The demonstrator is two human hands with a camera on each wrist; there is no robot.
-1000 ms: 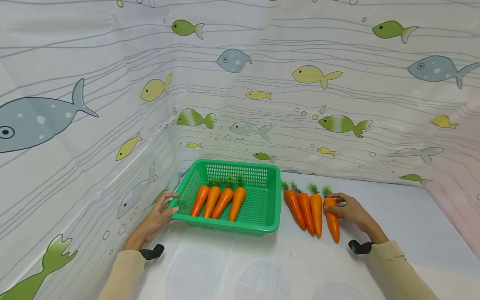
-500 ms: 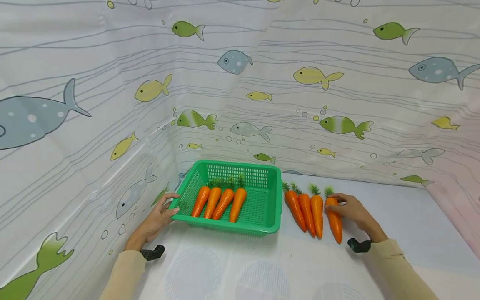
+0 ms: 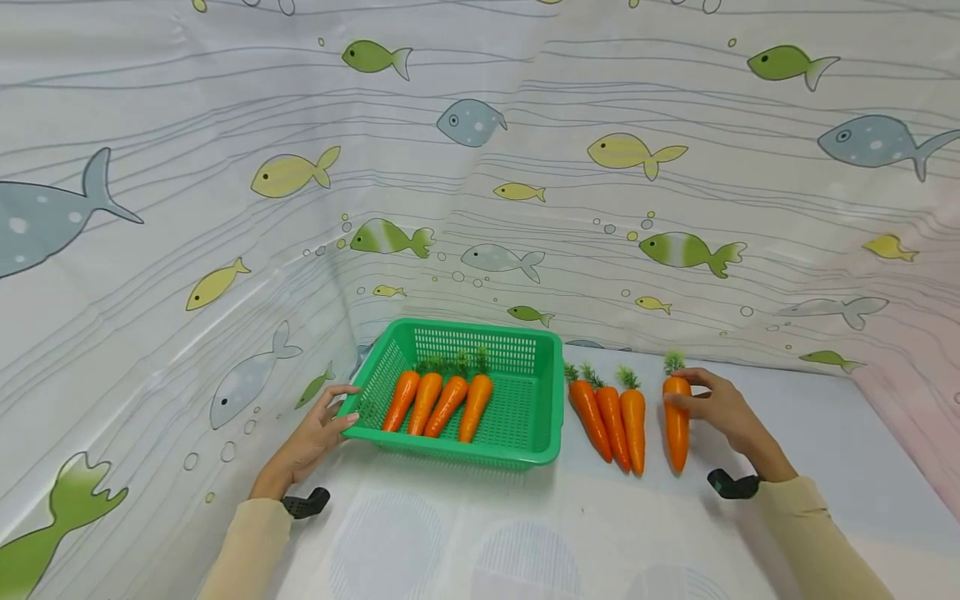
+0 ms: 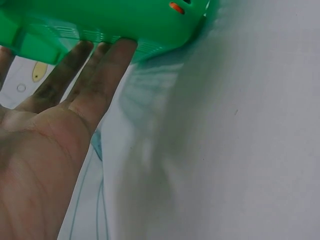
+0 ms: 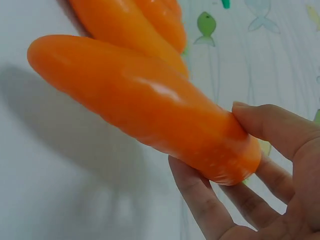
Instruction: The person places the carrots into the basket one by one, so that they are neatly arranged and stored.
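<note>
My left hand (image 3: 318,429) holds the left rim of a green plastic basket (image 3: 450,448), its thumb and a finger on the rim. In the left wrist view other fingers (image 4: 102,90) reach up against the basket's outside; the thumb is hidden there. Inside the basket, several orange carrots (image 3: 447,407) with green tops lie side by side. My right hand (image 3: 716,408) pinches another carrot (image 3: 678,433) near its leafy end. In the right wrist view this carrot (image 5: 150,100) hangs tilted, its shadow apart from it on the table.
Three loose carrots (image 3: 632,429) lie to the basket's right on the white table (image 3: 600,542), the rightmost one close to the held carrot. A fish-printed sheet (image 3: 555,217) rises behind and along the left, close to my left hand.
My right hand has moved back and slightly to the right with the carrot, which now stands further from the loose ones. The left hand and basket have stayed put.
</note>
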